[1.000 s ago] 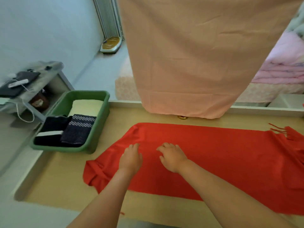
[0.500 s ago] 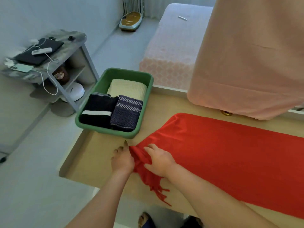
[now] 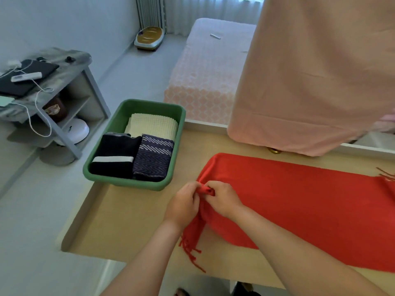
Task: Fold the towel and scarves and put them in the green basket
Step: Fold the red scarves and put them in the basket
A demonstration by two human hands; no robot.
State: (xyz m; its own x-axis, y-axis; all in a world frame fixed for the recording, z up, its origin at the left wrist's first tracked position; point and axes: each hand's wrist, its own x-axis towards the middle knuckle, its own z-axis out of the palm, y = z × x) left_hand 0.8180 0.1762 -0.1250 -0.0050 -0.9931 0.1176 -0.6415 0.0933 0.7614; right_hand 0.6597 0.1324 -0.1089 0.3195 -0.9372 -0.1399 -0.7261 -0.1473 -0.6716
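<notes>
Fingers (image 3: pixel 213 185) of left hand (image 3: pixel 182 202) and right hand (image 3: pixel 223 200) around red scarf (image 3: pixel 310 206)

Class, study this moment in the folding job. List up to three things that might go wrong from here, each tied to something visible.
1. Both the left hand and right hand pinch one bunched end of the red scarf; pulling from there may give a crooked fold.
2. Its fringe reaches the near edge of the table and might slip off.
3. The green basket already looks full with three folded pieces; a loosely folded scarf may not fit.
</notes>
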